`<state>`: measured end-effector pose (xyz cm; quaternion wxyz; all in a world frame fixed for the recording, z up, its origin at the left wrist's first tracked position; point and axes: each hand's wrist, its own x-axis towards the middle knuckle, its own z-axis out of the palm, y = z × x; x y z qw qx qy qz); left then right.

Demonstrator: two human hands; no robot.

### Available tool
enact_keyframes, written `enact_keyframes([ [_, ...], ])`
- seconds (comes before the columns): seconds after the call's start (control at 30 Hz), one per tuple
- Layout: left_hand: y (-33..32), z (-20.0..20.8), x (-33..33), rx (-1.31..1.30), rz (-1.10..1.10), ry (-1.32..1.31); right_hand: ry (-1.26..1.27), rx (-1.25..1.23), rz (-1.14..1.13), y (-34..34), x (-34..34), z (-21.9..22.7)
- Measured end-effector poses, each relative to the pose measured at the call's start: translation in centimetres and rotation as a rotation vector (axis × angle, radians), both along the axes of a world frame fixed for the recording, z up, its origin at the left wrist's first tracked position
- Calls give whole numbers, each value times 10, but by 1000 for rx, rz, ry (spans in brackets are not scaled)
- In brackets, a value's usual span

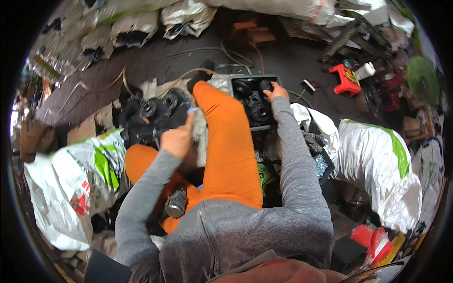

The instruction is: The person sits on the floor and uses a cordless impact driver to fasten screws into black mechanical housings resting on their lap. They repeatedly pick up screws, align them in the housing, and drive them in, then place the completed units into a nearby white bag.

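Note:
My right hand reaches into a black crate beyond my right knee, its fingers curled over a black round part. Several black ring-shaped parts lie in the same crate, among them a flanged part. My left hand is closed near my left knee, its index finger stretched forward toward a small pale blue tip. What that hand holds is mostly hidden. Just beyond it, black flanged parts are piled on the ground.
White woven sacks stand at my left and right. A red stool with a white cup is at the far right. A hose and cables cross the dark floor. A dark metal cylinder rests by my left thigh.

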<state>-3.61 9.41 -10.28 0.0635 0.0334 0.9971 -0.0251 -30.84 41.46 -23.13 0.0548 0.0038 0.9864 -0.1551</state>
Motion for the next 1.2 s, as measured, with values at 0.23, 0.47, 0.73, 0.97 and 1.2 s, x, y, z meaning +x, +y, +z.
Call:
enact_keyframes([
  [0.23,62,-99,-6,199,94,-290,-144,281,176,20,-12,-12],
  [0.47,14,-66,51,442,67,74,152,-116,490,-33,63,74],
  [0.73,-60,-75,30,454,282,-180,-3,-149,1183,-169,163,97],
  [0.97,-85,-56,89,754,375,-33,-7,-39,1362,-207,196,87],
  [1.2,-49,27,210,901,101,-379,-25,65,1442,-220,208,55],
])
